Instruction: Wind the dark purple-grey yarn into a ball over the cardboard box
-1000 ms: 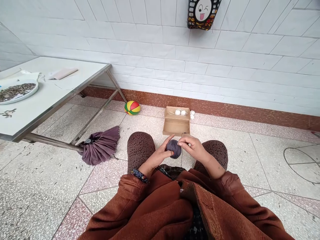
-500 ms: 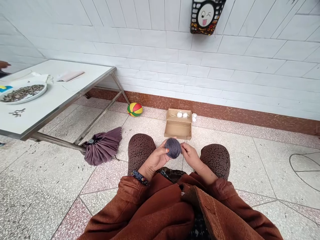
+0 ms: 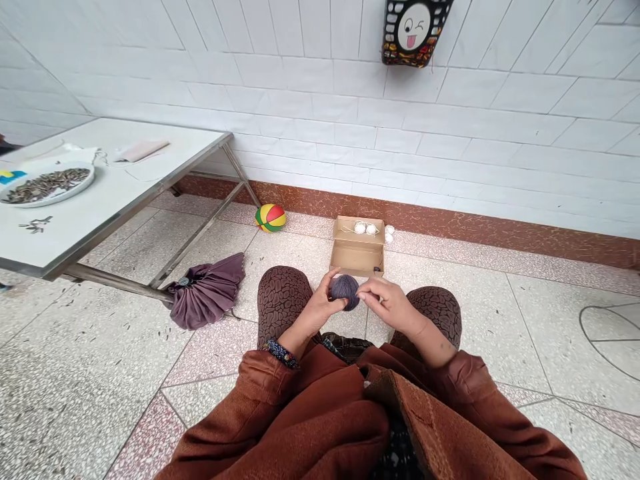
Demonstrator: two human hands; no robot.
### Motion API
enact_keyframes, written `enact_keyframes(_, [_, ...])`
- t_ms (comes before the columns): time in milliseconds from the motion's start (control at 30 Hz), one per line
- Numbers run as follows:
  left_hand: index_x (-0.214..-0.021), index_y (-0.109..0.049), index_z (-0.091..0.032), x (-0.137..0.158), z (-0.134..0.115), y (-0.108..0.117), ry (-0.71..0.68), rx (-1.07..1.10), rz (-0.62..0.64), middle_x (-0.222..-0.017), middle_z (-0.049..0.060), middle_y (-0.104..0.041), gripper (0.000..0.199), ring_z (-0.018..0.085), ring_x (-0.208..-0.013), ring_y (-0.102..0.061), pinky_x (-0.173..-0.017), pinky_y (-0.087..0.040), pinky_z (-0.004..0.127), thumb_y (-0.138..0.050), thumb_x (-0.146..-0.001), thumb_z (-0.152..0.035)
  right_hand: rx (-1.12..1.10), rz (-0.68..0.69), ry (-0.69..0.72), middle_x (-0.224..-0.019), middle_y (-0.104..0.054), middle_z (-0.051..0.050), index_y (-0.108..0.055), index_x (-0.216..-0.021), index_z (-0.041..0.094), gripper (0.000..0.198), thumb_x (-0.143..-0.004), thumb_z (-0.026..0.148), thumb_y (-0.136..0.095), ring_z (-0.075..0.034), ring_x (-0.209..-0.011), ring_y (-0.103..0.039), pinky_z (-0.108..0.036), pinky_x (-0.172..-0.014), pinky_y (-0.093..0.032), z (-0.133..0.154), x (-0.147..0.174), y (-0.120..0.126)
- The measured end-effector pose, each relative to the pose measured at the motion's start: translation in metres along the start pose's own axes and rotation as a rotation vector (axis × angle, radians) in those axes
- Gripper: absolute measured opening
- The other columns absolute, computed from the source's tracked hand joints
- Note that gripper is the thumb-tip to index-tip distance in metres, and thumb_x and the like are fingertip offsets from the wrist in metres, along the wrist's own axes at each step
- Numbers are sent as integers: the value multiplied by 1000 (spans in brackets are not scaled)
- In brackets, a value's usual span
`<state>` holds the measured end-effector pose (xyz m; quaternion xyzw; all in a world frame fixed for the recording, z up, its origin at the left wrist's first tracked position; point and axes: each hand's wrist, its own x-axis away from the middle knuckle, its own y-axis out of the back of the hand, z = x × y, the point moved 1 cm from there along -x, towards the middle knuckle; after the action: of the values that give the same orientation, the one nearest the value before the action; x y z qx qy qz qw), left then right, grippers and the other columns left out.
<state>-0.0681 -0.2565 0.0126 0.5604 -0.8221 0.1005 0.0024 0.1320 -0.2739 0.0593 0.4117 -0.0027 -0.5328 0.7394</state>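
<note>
A ball of dark grey-purple yarn (image 3: 345, 291) is held over my lap, between my knees. My left hand (image 3: 320, 305) wraps round its left side, with the thumb at the front and fingers behind. At the ball's right edge, my right hand (image 3: 389, 303) has thumb and forefinger pinched together, seemingly on the yarn strand, which is too thin to see clearly. Just beyond my hands stands an open cardboard box (image 3: 357, 257) on the floor. A small dark bit lies in its front right corner, and white balls (image 3: 365, 228) with string rest on its lid.
More white balls (image 3: 389, 233) sit beside the box. A colourful ball (image 3: 271, 218) lies near the table leg, and a purple cloth bag (image 3: 210, 293) by the white table (image 3: 150, 175). That table holds a plate (image 3: 90, 181) of seeds or husks. A black basket (image 3: 416, 33) hangs on the wall.
My right hand has turned and risen slightly against the ball's edge. My left hand's grip has shifted, with fingers now over the far side. A dark bit now shows in the box.
</note>
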Motion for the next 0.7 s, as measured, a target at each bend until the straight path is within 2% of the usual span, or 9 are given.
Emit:
enact_keyframes(133, [-153,-36,-24,7,-6,-4,26,100,214,-119,7,-62,91,23,-106,-56,-99,-38,37,-73,-71,-26,-3,-85,-50,-82,-65,-5,-68,-90,22,25,-102,36,-52,-20,-78,-61,-31,-73,-48,-20,-11,-2])
enact_keyframes(267, [-151,-43,-27,13,-12,-7,63,308,286,-131,8,-60,85,24,-114,-55,-100,-39,37,-71,-71,-25,-84,-163,-189,-80,-65,-4,-66,-88,21,26,-101,37,-50,-20,-75,-61,-31,-72,-48,-40,-4,-25])
enact_keyframes(400, [-140,-57,-21,13,-16,-8,85,451,248,-129,11,-63,71,27,-118,-57,-101,-41,38,-72,-70,-23,-119,-114,-292,-78,-64,-3,-62,-88,21,25,-101,31,-44,-19,-72,-60,-29,-68,-47,-52,15,-51])
enact_keyframes(500, [-136,-60,-19,8,-16,-5,96,527,171,-121,12,-66,68,27,-114,-59,-101,-44,39,-72,-70,-22,-50,-31,-306,-82,-65,-5,-62,-88,21,21,-99,28,-46,-20,-77,-62,-29,-71,-48,-56,27,-62])
enact_keyframes(600, [-136,-59,-21,2,-12,0,91,549,71,-116,10,-68,67,25,-109,-62,-98,-46,39,-72,-71,-22,-9,54,-263,-87,-67,-6,-63,-90,21,21,-101,31,-48,-20,-83,-63,-30,-76,-49,-50,33,-64])
enact_keyframes(700, [-133,-61,-22,-2,-6,4,51,493,-42,-117,8,-67,64,23,-110,-61,-98,-45,37,-74,-71,-21,-23,126,-157,-88,-68,-6,-64,-92,21,24,-104,34,-47,-19,-84,-64,-31,-78,-50,-33,31,-55])
